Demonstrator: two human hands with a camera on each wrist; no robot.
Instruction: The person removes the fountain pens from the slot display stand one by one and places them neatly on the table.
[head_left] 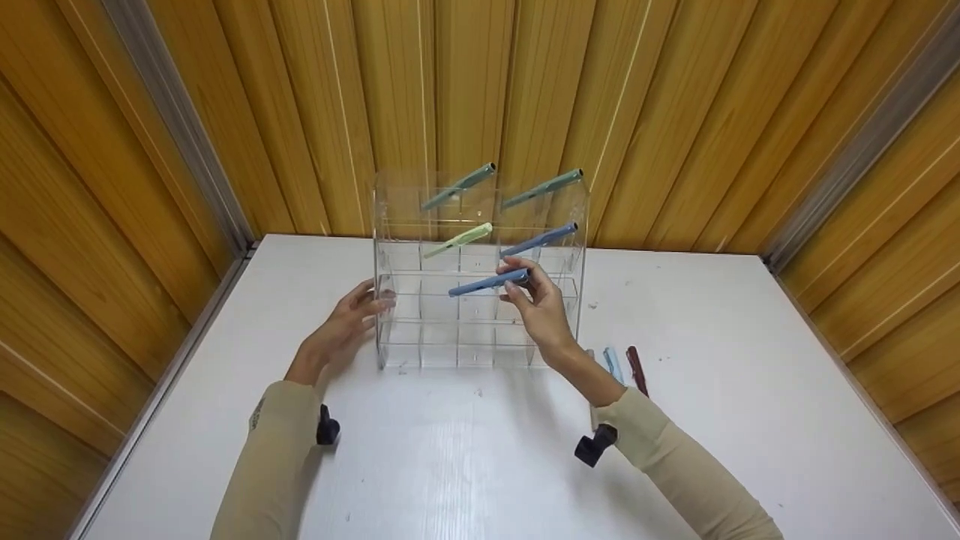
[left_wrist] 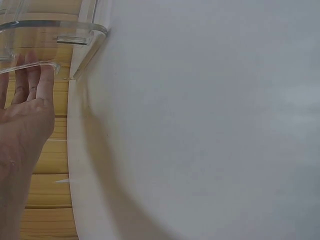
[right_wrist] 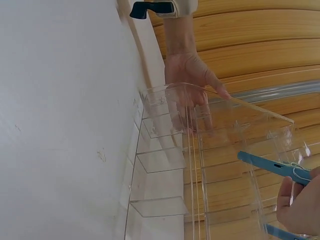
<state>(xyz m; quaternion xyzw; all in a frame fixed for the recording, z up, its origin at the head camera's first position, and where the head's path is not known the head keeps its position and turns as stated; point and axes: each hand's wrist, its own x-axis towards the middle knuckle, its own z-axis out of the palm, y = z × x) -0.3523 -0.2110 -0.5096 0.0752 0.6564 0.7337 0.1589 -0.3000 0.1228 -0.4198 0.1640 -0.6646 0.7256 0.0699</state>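
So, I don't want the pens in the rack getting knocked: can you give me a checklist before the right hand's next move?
1. Blue pen pinched in the right hand: ok, between thumb and fingers.
2. Clear rack upright on the table: ok.
3. Left hand firmly steadying the rack: cannot tell; it is at the left side, but its pressure doesn't show.
4. Held pen's far end inside a compartment: cannot tell; it overlaps the clear rack in view.
5. Light blue pen and dark red pen in the rack: not ok, both on the table to its right.
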